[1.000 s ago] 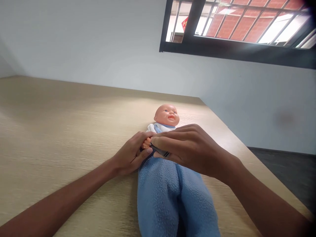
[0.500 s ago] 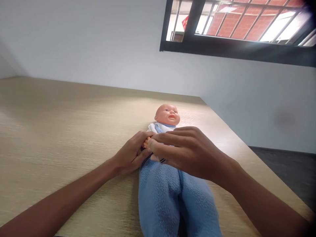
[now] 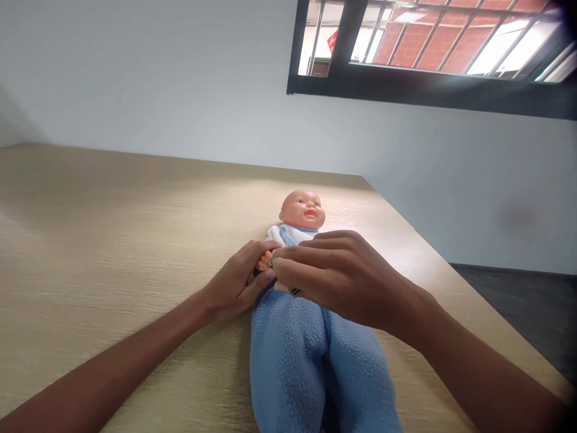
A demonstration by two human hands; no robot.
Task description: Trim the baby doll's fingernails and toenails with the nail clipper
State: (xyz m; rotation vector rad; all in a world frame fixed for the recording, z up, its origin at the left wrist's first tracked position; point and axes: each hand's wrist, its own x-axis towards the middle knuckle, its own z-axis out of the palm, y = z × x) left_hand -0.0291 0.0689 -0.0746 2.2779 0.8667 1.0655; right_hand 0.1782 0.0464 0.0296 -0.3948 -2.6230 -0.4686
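A bald baby doll point(image 3: 303, 209) in blue fleece clothes with a white collar lies on its back on the wooden table point(image 3: 135, 240). My left hand point(image 3: 241, 276) is closed round the doll's hand point(image 3: 264, 261), with small orange-pink fingers showing between my thumb and forefinger. Over the doll's belly, my right hand point(image 3: 333, 270) pinches a small tool that looks like nail clippers point(image 3: 295, 291). Most of it is hidden by my fingers; a striped end shows below them and a dark tip touches the doll's fingers. The doll's legs point(image 3: 293, 361) stretch towards me.
A pale wall point(image 3: 157, 78) rises behind the table, with a dark-framed barred window point(image 3: 406, 84) at upper right. On the right the table's edge point(image 3: 455, 270) drops off to a dark floor point(image 3: 509, 307).
The view has shifted slightly. My right fingertips have moved slightly against the doll's hand, whose fingers show more now. Both hands keep their grips.
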